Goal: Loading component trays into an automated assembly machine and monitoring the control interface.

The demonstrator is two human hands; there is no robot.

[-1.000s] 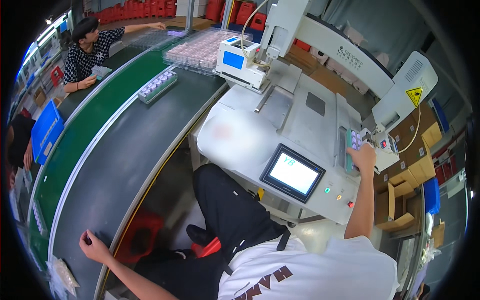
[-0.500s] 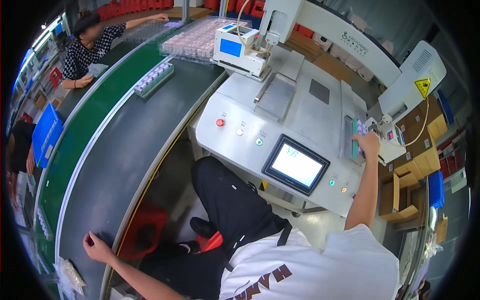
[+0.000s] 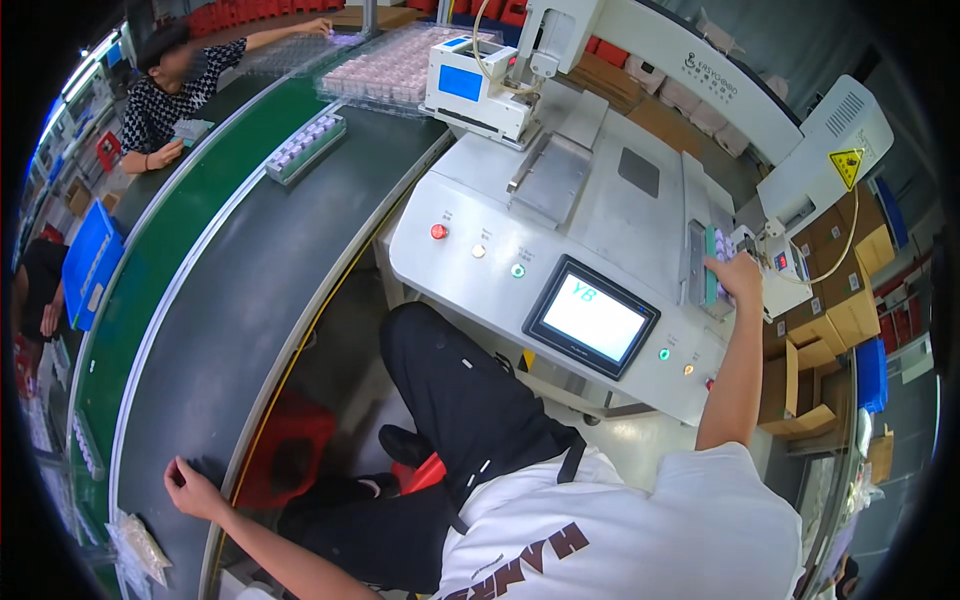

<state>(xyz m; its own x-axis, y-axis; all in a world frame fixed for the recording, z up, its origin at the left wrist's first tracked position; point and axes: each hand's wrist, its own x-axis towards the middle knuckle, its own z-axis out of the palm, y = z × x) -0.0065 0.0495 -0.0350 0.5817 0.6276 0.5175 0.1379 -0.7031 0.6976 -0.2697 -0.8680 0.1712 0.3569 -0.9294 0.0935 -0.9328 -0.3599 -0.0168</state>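
My right hand [image 3: 738, 277] reaches to the right side of the white machine [image 3: 455, 200]. Its fingers close on a narrow green tray [image 3: 712, 270] of small purple-and-white pieces, set in a metal slot. The fingertips are partly hidden against the tray. My left hand [image 3: 196, 492] is over the near end of the dark worktop [image 3: 240, 330], fingers loosely bent and a little apart, with nothing visible in them. Nearest to it lies a clear plastic bag [image 3: 140, 545] of pale contents. A similar filled green tray [image 3: 306, 147] rests farther up the worktop.
A green conveyor belt [image 3: 150, 235] curves along the left, with a blue bin [image 3: 93, 265] beyond it. Stacked clear trays [image 3: 395, 75] of pale pieces stand at the far end. Across the belt sits a co-worker [image 3: 165, 110]. A touchscreen [image 3: 592, 318] tops the machine's front; cardboard boxes [image 3: 800, 400] stand right.
The whole view has shifted very slightly. My right hand stays on the tray in the slot, and my left hand keeps its place. Across the belt, the co-worker's outstretched hand has moved a little.
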